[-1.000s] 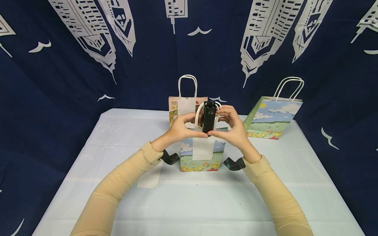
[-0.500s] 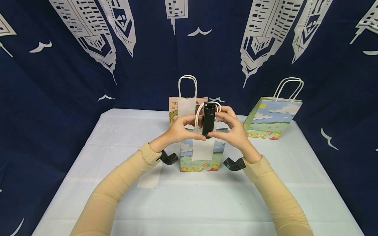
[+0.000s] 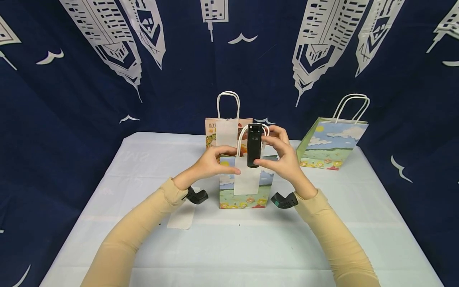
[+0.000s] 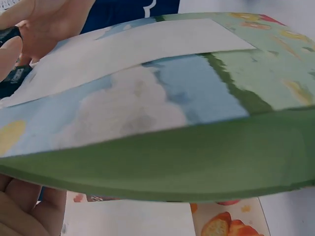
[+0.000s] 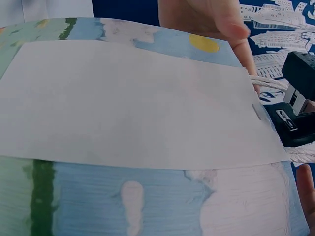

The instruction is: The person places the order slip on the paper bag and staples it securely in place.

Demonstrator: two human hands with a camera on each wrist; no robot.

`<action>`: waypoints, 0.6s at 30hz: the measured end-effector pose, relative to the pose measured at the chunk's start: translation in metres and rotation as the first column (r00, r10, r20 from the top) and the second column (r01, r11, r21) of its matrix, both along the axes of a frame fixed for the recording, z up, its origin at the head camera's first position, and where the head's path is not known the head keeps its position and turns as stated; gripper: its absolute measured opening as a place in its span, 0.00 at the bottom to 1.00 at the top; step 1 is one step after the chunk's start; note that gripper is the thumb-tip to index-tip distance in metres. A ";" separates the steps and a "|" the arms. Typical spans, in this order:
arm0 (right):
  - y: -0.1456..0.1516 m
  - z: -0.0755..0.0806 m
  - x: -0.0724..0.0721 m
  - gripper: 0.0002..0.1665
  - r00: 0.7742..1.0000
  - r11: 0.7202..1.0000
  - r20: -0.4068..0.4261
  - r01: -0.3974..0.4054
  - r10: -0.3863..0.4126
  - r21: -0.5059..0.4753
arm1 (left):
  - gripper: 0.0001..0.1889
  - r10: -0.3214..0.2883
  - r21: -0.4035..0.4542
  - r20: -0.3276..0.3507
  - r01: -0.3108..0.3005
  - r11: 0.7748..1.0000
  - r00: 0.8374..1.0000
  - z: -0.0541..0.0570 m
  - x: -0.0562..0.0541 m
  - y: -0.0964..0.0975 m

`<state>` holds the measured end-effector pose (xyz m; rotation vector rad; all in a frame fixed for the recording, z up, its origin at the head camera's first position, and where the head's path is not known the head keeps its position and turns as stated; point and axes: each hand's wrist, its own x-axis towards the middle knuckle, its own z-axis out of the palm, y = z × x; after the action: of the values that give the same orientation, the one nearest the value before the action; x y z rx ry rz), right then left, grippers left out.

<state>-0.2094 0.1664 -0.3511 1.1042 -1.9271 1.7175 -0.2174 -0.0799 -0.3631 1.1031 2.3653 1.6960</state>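
Note:
My right hand (image 3: 283, 157) holds a black stapler (image 3: 254, 145) upright at the top of a small paper gift bag (image 3: 227, 189) with a sky-and-meadow print. The stapler's head and metal base plate stand apart in the right wrist view, just beyond the bag's top edge. A blank white paper strip (image 5: 133, 108) lies flat on the bag's front, with a thin staple-like mark (image 5: 257, 112) near its top. My left hand (image 3: 211, 162) is at the bag's left edge, thumb raised in front and fingers behind. White cord handles (image 3: 241, 139) rise behind the stapler.
Behind stands a pink food-print bag (image 3: 210, 133), with a white strip on its front. Another meadow-print bag (image 3: 331, 143) stands at the back right. A white paper piece (image 3: 181, 217) lies on the white-covered table (image 3: 251, 247) near my left sleeve.
My left hand has let go of the stapler and moved left toward the bag's edge. My right hand stays on the stapler, nearly still.

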 end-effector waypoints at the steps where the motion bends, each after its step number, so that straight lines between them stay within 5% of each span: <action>1: 0.000 -0.001 0.000 0.32 1.000 1.000 0.002 -0.007 0.007 -0.013 | 0.30 0.016 -0.020 -0.003 -0.016 1.000 1.000 -0.001 0.001 -0.002; 5: 0.000 -0.002 -0.002 0.32 0.999 0.997 0.000 -0.041 0.041 -0.073 | 0.28 0.045 -0.045 -0.014 -0.046 0.998 0.999 -0.006 0.003 -0.006; 18: 0.005 -0.001 -0.001 0.31 0.992 0.976 0.088 -0.068 0.088 -0.207 | 0.14 0.144 0.063 -0.028 -0.142 0.988 0.989 -0.011 0.003 -0.019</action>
<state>-0.2103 0.1714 -0.3517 1.0514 -1.7342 1.9936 -0.2143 -0.0985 -0.3742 0.9980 2.4840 1.8194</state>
